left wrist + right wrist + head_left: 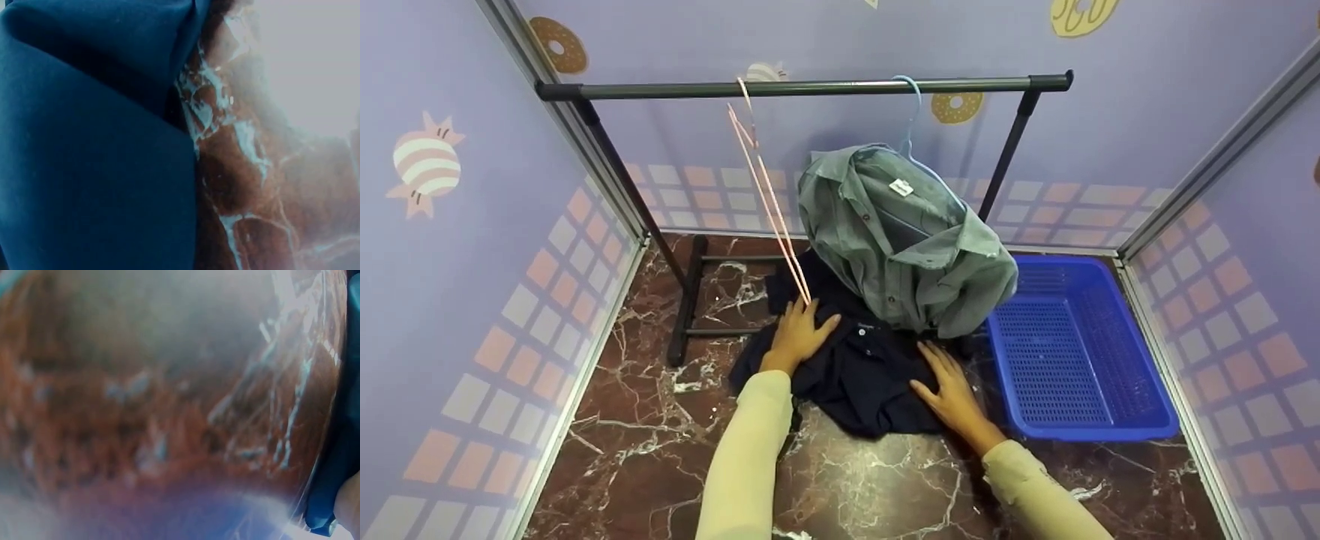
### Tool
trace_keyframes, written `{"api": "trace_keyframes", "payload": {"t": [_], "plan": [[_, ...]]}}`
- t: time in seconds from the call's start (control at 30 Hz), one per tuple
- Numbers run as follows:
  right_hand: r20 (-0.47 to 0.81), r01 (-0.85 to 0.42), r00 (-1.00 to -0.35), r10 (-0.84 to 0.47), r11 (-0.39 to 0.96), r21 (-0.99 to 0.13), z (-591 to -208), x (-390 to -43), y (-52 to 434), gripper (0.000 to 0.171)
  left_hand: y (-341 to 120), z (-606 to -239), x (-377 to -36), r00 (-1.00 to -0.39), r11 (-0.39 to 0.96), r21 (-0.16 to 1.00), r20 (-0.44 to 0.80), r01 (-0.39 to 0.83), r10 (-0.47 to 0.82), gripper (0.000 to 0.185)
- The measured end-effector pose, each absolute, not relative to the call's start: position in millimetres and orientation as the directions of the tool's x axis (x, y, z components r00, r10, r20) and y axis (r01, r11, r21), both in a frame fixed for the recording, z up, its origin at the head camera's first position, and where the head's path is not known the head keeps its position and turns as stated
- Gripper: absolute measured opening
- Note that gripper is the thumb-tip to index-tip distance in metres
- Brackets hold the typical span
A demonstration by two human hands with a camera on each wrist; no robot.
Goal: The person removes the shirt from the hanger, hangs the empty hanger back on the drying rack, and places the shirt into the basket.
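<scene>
Head view: a dark shirt [859,390] lies rumpled on the marbled floor [877,487] here, the left hand [799,334] resting on it, the right hand [952,390] at its right edge, both with fingers extended. A pink hanger [777,210] reaches down to the left hand; a grey-green shirt [862,247] hangs nearby.

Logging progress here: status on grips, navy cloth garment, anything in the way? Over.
Left grip, right grip on rumpled navy cloth garment. Garment on brown marbled floor. Thin pink hanger reaches left grip; hanging green cloth shirt hides part of garment.
</scene>
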State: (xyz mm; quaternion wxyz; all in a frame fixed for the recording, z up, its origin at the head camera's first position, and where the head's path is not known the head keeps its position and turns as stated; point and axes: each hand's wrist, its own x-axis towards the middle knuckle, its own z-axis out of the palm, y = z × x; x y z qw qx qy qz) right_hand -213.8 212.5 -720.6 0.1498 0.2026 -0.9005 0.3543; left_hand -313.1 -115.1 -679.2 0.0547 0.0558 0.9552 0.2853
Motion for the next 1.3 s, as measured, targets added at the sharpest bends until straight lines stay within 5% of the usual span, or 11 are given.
{"api": "trace_keyframes", "payload": {"t": [0.6, 1.3], "plan": [[0.456, -0.345, -0.889, 0.039, 0.600, -0.722, -720, -213, 202, 0.053, -95, -679, -283, -0.969, 0.752, 0.612, 0.138, 0.244, 0.203, 0.069], [0.293, -0.230, -0.952, 0.095, 0.411, -0.882, -706, -210, 180, 0.054, -53, -680, -231, -0.931, 0.406, 0.839, 0.310, 0.363, 0.193, 0.061]]}}
